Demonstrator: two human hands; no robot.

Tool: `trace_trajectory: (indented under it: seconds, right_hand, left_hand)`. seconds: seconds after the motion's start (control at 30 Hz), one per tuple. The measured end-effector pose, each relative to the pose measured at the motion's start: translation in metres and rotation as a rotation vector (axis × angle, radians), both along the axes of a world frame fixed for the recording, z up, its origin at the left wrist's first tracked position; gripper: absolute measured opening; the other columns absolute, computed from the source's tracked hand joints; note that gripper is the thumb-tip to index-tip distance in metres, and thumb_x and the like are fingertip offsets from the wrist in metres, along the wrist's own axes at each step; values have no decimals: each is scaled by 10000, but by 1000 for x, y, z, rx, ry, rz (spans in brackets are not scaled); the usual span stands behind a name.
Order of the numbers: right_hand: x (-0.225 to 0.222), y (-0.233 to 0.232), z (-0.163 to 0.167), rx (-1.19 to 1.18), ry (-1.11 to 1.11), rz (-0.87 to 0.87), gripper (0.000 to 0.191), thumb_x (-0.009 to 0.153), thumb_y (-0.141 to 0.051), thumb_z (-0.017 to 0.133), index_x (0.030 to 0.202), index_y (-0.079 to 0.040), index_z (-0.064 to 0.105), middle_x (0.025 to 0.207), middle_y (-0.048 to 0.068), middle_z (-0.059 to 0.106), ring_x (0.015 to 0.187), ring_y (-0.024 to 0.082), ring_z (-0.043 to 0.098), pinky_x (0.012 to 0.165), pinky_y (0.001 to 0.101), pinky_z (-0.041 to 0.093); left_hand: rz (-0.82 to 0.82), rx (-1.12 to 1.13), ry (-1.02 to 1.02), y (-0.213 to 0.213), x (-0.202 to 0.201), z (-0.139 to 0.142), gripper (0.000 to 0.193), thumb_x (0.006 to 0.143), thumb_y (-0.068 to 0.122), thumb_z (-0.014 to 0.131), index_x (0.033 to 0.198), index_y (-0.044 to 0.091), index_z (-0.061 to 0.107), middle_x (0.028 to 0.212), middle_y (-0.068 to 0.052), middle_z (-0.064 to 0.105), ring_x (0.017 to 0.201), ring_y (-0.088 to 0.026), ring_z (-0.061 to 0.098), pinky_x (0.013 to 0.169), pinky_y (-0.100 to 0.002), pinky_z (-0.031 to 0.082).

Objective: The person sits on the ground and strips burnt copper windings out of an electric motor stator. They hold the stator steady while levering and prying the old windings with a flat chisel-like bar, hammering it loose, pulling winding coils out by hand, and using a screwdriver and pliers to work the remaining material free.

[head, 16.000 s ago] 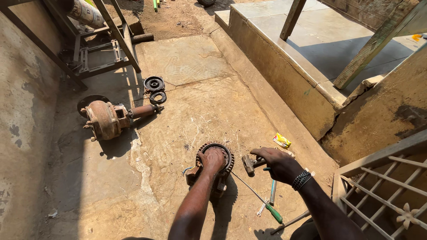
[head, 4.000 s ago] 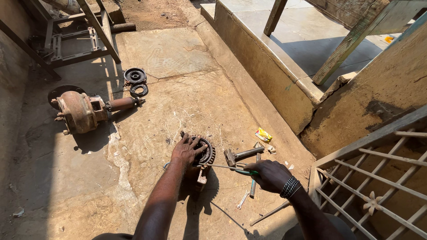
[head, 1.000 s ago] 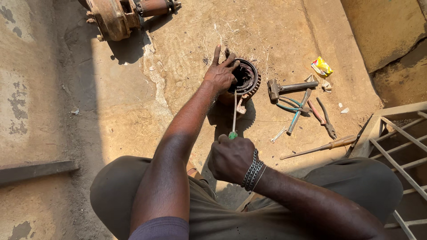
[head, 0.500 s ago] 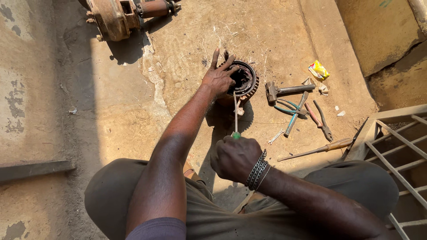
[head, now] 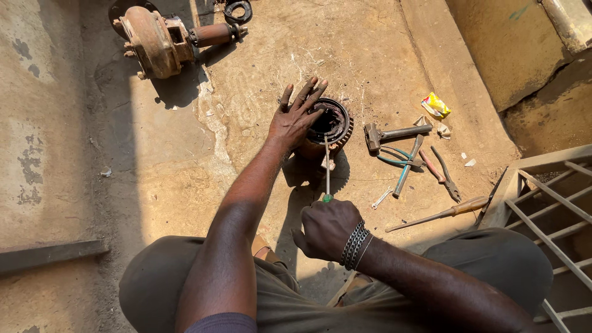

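- The right hand (head: pixel 327 227), nearest the camera and wearing bead bracelets at the wrist, is curled tight around the green handle of a screwdriver (head: pixel 327 165).
- The screwdriver's thin shaft runs straight away from that fist, its tip reaching the round toothed metal part (head: pixel 336 126) on the concrete floor (head: pixel 185 160).
- The left hand (head: pixel 295 118) lies flat on the near-left rim of that round part, fingers spread, gripping nothing.
- Just right of the part lie a hammer (head: pixel 394 134), blue-handled pliers (head: pixel 401 161), red-handled pliers (head: pixel 441 174) and a small wrench (head: pixel 382 198).
- Nearer, a wooden-handled tool (head: pixel 441 214) lies on the floor.
- A yellow packet (head: pixel 436 105) sits beyond the hammer.
- Farthest, a rusty machine housing (head: pixel 154 40) rests at the top left.
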State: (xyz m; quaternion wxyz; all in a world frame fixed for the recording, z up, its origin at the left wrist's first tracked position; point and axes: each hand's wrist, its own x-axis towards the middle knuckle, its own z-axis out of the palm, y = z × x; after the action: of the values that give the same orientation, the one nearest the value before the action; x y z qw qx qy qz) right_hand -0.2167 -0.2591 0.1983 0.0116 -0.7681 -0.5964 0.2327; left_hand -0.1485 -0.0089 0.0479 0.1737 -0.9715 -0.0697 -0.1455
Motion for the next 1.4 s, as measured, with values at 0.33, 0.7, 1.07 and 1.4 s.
trace_trajectory:
  seconds: [0.33,0.7,1.07,1.4]
  right_hand:
    - [-2,10,-1,43,76,5,353,829,-392,652,641,-96,691,628,151,661,575,341,667,540,493,540]
    - [27,9,2,23,64,82,229,764,-335,644,712,-129,730,652,143,678,622,363,682,597,486,542]
    - [71,11,-50,292,39,53,303,755,-414,740,888,-142,741,783,93,697,701,314,683,649,469,522]
    - [117,-6,-30,543,60,-75,214,859,-281,745,828,-112,616,726,54,630,703,294,667,627,445,531]
  left_hand:
    - [-48,-302,148,-8,-3,3,191,949,363,630,935,427,809,1760,138,9,1607,-306,-131,1221,-613,-181]
    - [45,-293,274,-16,2,14,212,895,291,641,883,404,820,1755,113,20,1582,-420,-155,1192,-635,-150]
    - [113,-257,372,-13,6,12,225,951,318,617,1053,437,778,1743,97,-57,1577,-422,-175,1197,-669,-117]
    - [187,-400,201,-5,-5,-19,377,942,267,607,1286,412,657,1700,70,-55,1547,-418,-116,1188,-676,-25]
